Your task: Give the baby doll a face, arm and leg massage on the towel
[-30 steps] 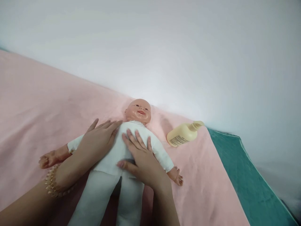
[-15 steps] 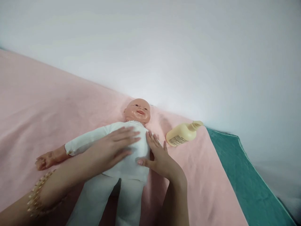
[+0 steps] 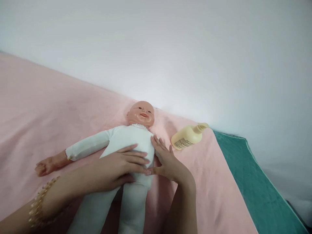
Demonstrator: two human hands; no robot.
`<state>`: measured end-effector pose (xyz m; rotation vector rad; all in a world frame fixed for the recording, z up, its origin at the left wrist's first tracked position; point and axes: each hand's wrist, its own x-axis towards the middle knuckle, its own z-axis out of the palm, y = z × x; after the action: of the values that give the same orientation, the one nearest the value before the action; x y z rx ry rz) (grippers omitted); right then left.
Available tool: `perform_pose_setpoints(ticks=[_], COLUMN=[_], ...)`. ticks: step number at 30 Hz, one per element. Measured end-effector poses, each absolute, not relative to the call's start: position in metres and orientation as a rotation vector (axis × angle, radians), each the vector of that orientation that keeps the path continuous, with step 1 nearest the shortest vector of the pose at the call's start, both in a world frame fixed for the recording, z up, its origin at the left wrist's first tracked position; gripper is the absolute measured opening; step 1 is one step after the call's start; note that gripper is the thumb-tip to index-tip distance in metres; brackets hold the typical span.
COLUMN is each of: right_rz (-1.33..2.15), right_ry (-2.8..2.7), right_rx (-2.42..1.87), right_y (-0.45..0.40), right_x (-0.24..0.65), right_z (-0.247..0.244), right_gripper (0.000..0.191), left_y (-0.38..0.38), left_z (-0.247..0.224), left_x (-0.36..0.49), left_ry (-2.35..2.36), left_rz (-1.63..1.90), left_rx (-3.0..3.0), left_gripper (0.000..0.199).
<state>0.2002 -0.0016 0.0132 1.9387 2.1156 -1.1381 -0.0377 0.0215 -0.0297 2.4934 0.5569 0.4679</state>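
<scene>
A baby doll (image 3: 133, 138) with a white cloth body and a hard plastic head lies face up, its head toward the wall. My left hand (image 3: 124, 164) rests flat across the doll's belly, fingers extended toward the right. Against the side of the doll's chest, on the right, lies my right hand (image 3: 164, 161) with its fingers spread and thumb pointing at the belly. The left fingertips come close to the right thumb; whether they touch I cannot tell. Neither hand holds anything. The doll's arm on the right is hidden behind my right hand and forearm.
A pale yellow pump bottle (image 3: 187, 137) stands right of the doll, close to my right hand. Beneath everything is a pink cloth (image 3: 214, 182), with a green surface (image 3: 253, 175) showing beyond its right edge. A white wall (image 3: 156, 48) rises behind.
My left hand has slid down from the doll's chest to its belly. My right hand has stayed at the doll's side. The view has shifted slightly.
</scene>
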Motion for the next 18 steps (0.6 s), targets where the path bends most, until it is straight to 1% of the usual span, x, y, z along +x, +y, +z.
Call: perform_pose_setpoints(ticks=[2,6,10,15,18], right_rz=[-1.171,-1.175,-1.172,-1.177,-1.135], right_ry=[2.115,2.127,2.130,2.116,2.118], right_rx=[1.940,1.939,1.936,1.947,1.953], right_y=[-0.001,0.000,-0.001,-0.001,-0.004], right_x=[0.200,0.199,0.198,0.197,0.194], right_z=[0.014,0.016,0.016,0.018,0.023], right_gripper=[0.116,0.114,0.113,0.112,0.108], left_y=[0.029,0.039,0.036,0.032,0.032], left_z=[-0.029,-0.036,-0.048,-0.057,-0.058], left_x=[-0.039,-0.043,-0.043,-0.037,-0.036], left_ry=[0.493,0.665,0.953,1.393,1.539], left_rz=[0.396,0.432,0.505,0.566,0.576], left_rx=[2.526,2.570,2.609,2.498,2.477], left_gripper=[0.035,0.058,0.062,0.072,0.075])
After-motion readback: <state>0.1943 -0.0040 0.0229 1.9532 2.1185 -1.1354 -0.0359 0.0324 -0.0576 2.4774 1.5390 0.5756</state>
